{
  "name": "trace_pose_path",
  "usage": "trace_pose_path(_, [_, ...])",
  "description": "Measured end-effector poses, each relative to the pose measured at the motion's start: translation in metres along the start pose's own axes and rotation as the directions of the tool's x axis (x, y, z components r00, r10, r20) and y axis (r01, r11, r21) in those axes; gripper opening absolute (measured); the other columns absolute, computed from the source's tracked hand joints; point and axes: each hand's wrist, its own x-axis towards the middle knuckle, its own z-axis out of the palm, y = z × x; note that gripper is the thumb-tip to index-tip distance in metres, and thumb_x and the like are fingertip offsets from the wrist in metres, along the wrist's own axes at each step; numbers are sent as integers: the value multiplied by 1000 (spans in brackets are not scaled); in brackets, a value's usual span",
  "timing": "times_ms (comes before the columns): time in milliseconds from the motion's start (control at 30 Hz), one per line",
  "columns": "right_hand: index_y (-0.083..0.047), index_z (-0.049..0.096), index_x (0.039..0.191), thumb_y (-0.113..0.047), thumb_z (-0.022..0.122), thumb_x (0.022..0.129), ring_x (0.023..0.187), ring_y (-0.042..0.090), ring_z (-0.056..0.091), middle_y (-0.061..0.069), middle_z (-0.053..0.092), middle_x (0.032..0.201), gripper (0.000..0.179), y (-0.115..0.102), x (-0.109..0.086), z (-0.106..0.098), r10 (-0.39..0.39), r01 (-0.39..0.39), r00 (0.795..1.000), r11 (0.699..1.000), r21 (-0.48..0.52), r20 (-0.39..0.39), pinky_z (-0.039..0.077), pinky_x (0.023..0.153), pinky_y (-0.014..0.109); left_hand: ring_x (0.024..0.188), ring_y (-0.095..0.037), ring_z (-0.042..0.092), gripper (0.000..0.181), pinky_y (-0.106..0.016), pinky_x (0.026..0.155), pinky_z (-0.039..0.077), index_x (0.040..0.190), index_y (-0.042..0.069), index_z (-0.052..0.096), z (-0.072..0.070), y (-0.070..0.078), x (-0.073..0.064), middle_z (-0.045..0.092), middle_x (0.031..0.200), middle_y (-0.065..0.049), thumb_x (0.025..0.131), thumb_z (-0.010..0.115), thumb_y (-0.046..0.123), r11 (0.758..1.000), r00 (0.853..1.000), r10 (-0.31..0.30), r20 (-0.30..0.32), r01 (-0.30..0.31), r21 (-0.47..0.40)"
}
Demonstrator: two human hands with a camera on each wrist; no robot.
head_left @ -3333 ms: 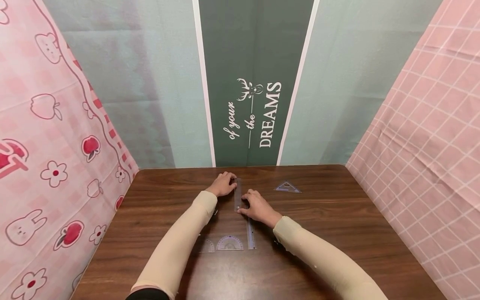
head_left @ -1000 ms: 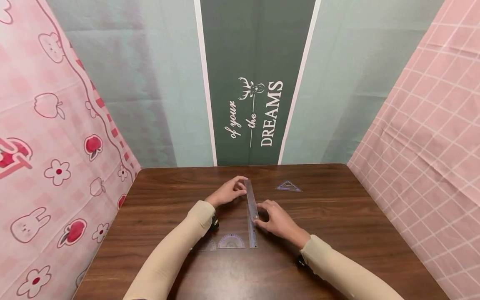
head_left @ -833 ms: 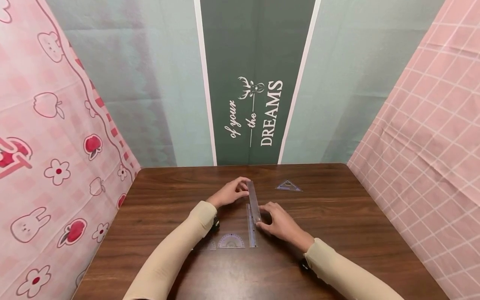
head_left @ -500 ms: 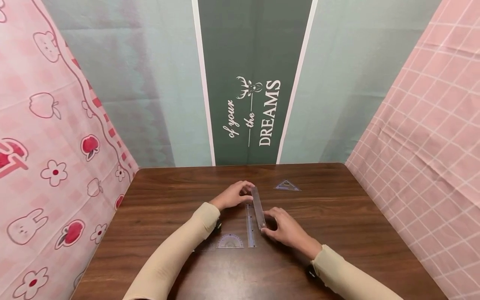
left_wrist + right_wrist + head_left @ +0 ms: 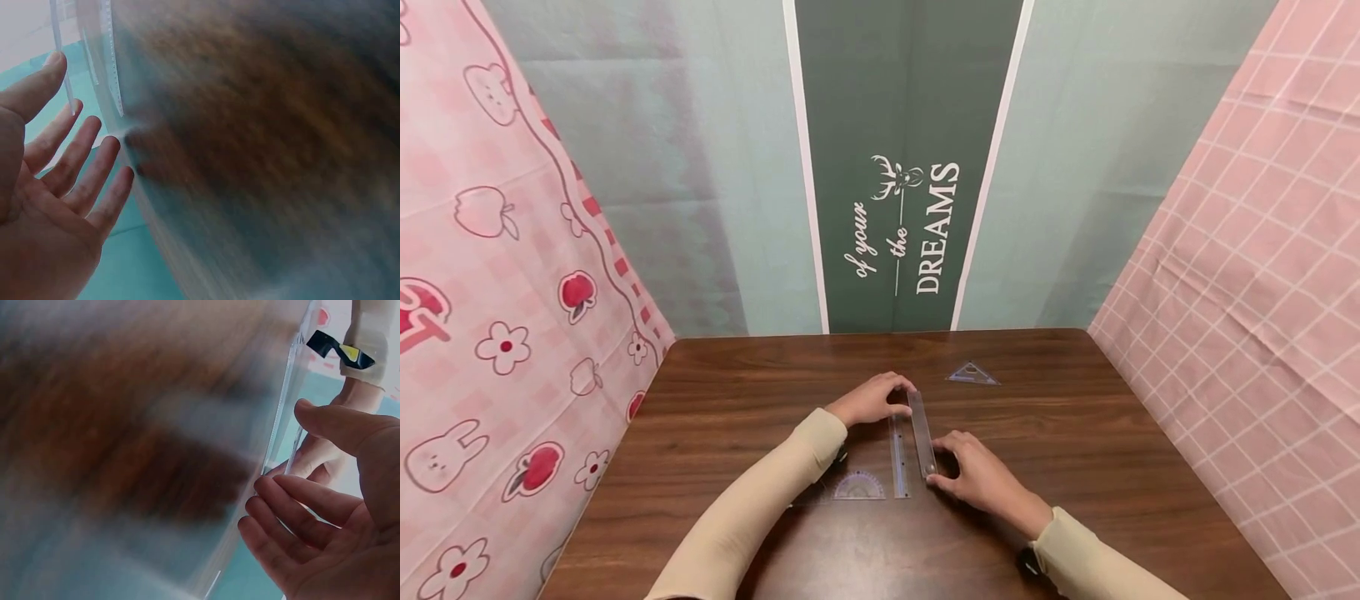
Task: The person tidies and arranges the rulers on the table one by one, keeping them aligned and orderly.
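A clear ruler (image 5: 923,437) is held at a slant over the table, just right of a second clear ruler (image 5: 900,467) that lies flat. My left hand (image 5: 872,400) pinches the held ruler near its far end with thumb and index finger; the other fingers spread loosely in the left wrist view. At the near end, my right hand (image 5: 983,477) has it between thumb and fingers. The right wrist view shows the held ruler (image 5: 292,450) edge-on beside the right thumb. Left of the lying ruler is a clear protractor (image 5: 859,487) with its straight edge toward me.
A clear triangular set square (image 5: 972,379) lies at the back right of the brown wooden table (image 5: 1060,433). Another clear piece (image 5: 814,495) lies left of the protractor, mostly hidden by my left forearm. Printed cloths hang behind the table and along both sides.
Both hands have carried the ruler from the back middle rightward and toward me, past the lying ruler to its right side. The lying ruler, protractor and set square have stayed put.
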Motion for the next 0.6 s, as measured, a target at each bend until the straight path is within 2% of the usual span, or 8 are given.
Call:
trace_pose_path(233, [-1, 75, 121, -29, 94, 85, 110, 25, 67, 5, 71, 114, 49, -4, -3, 0, 4, -4, 1000, 1000, 8, 9, 57, 97, 48, 144, -31, 52, 43, -44, 121, 41, 141, 14, 65, 1, 7, 1, 63, 146, -9, 105, 73, 35, 995, 997, -41, 63, 35, 92])
trace_pose_path(467, [-1, 75, 121, -28, 94, 84, 110, 23, 65, 3, 69, 114, 49, -6, -4, 3, 17, -17, 1000, 1000, 4, 17, 57, 96, 47, 137, -29, 58, 41, -42, 119, 42, 137, 10, 66, 5, 12, 2, 66, 142, -9, 104, 74, 31, 980, 998, -6, 62, -7, 199])
trace_pose_path(600, [-1, 75, 122, -28, 94, 85, 113, 24, 65, 3, 67, 118, 50, -6, -4, 3, 27, -28, 999, 1000, 6, 33, 56, 97, 47, 134, -30, 60, 40, -41, 117, 44, 136, 10, 68, 5, 15, 2, 67, 140, -9, 103, 75, 31, 973, 998, 1, 55, -14, 230])
